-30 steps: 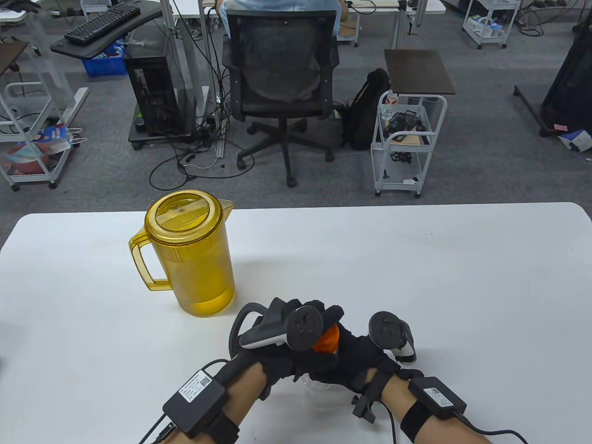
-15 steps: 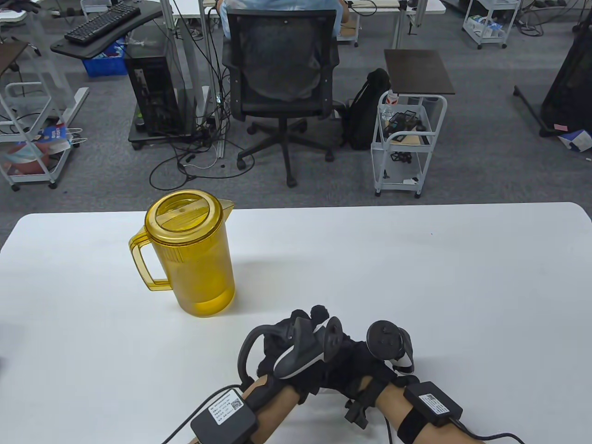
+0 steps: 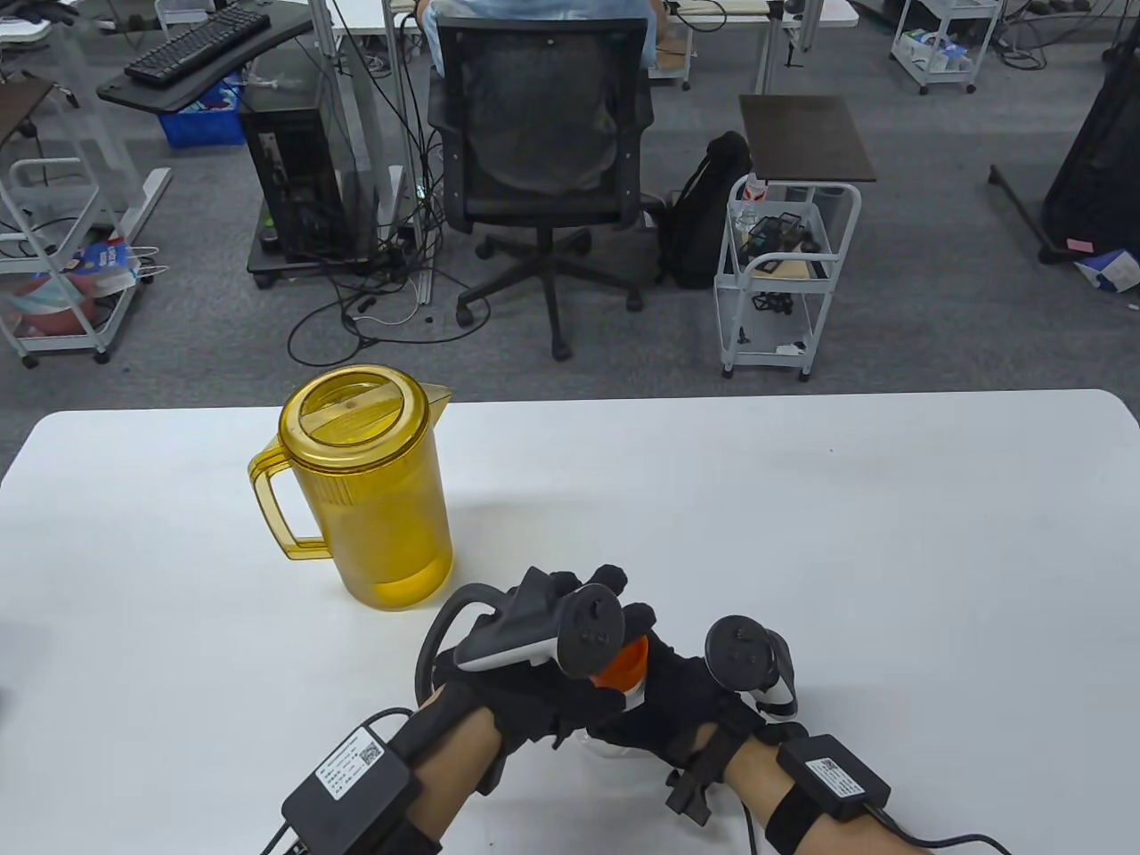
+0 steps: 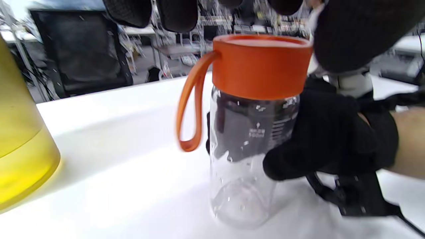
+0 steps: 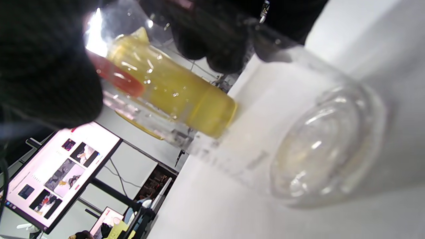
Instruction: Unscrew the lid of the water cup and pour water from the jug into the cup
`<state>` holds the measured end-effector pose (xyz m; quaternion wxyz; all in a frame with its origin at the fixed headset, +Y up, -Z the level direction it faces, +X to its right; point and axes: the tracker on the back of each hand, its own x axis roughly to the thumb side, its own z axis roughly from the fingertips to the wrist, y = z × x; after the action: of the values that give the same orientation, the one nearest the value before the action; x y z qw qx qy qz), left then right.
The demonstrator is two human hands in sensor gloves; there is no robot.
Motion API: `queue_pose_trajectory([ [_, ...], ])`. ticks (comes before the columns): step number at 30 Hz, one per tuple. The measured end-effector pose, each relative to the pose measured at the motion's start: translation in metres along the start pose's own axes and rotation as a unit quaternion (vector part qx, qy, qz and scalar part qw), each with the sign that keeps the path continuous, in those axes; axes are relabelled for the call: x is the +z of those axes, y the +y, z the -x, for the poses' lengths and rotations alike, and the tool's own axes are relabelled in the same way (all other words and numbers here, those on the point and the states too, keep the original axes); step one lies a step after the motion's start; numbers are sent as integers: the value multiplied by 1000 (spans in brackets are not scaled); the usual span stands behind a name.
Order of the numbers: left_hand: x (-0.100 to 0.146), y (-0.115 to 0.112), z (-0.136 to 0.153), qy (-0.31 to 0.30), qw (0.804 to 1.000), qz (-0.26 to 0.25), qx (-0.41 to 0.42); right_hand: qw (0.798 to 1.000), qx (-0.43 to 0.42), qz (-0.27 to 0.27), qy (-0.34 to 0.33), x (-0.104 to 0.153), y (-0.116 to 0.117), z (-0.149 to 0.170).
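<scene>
A clear water cup (image 4: pixel 244 172) with an orange screw lid (image 4: pixel 262 66) and an orange strap loop (image 4: pixel 187 103) stands upright near the table's front edge. My right hand (image 3: pixel 668 695) grips the cup's body, its fingers (image 4: pixel 318 142) wrapped round the glass. My left hand (image 3: pixel 610 619) arches over the lid (image 3: pixel 623 663) from above, fingertips (image 4: pixel 177 13) behind it and thumb (image 4: pixel 362 33) against its right side. The yellow lidded jug (image 3: pixel 365 499) stands behind and to the left, untouched, with water low inside. In the right wrist view the cup's bottom (image 5: pixel 328 146) faces the camera.
The white table (image 3: pixel 802 534) stretches wide to the right and behind the hands. The jug's handle (image 3: pixel 272 512) points left. An office chair (image 3: pixel 543 151), a small white cart (image 3: pixel 784 267) and desks stand on the floor beyond the far edge.
Half a second ago my left hand was twisted over the lid and hid it; now it has swung back left and the lid shows again. The right hand and cup stayed put.
</scene>
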<state>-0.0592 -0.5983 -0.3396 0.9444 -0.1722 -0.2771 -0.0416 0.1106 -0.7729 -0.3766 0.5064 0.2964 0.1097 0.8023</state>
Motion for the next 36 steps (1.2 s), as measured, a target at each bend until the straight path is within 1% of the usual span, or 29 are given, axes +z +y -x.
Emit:
queue_pose_trajectory([
  [2,-10,2,-4,-4,999,33,5,1000,1,-2,0,0,0,0],
  [4,-17,3,-10,11,999,38,-9,1000,2,-3,1,0,0,0],
  [6,-20,5,-12,22,999,31,-14,1000,3,-4,1,0,0,0],
  [8,-24,4,-12,45,999,18,-2,1000,5,-4,1,0,0,0],
  [10,-27,4,-11,79,997,1,-8,1000,6,-5,1,0,0,0],
  [13,-33,3,-10,165,985,-36,-32,1000,10,-7,2,-1,0,0],
  [15,-35,2,-17,189,979,-53,-49,1000,11,-7,2,-1,0,0],
  [16,-35,1,-20,190,978,-56,-59,1000,11,-6,3,-1,0,0],
  [17,-37,-3,-23,164,983,-58,-49,1000,9,-6,4,-1,0,0],
  [19,-36,-4,-26,86,990,-113,4,1000,9,-6,5,-1,0,0],
  [20,-36,-5,-27,17,990,-133,37,1000,9,-6,5,-1,0,0],
  [21,-35,-5,-28,-13,991,-123,49,1000,6,-6,5,-1,-1,1],
  [23,-29,-6,-24,-39,996,-76,40,1000,8,-8,6,-2,-1,1],
  [26,-19,-3,-12,-36,999,-6,41,1000,11,-10,5,-1,0,1],
  [29,-15,-2,-4,-28,997,43,54,1000,11,-12,6,-2,0,1],
  [31,-16,-2,-2,-17,998,47,36,1000,12,-14,6,-2,1,1],
  [33,-17,-2,-3,0,999,41,12,1000,14,-15,6,-2,1,1],
  [34,-18,-3,-3,2,999,38,12,1000,15,-16,6,-2,1,1],
  [36,-19,-2,-3,46,999,-10,7,1000,17,-17,7,-2,1,1],
])
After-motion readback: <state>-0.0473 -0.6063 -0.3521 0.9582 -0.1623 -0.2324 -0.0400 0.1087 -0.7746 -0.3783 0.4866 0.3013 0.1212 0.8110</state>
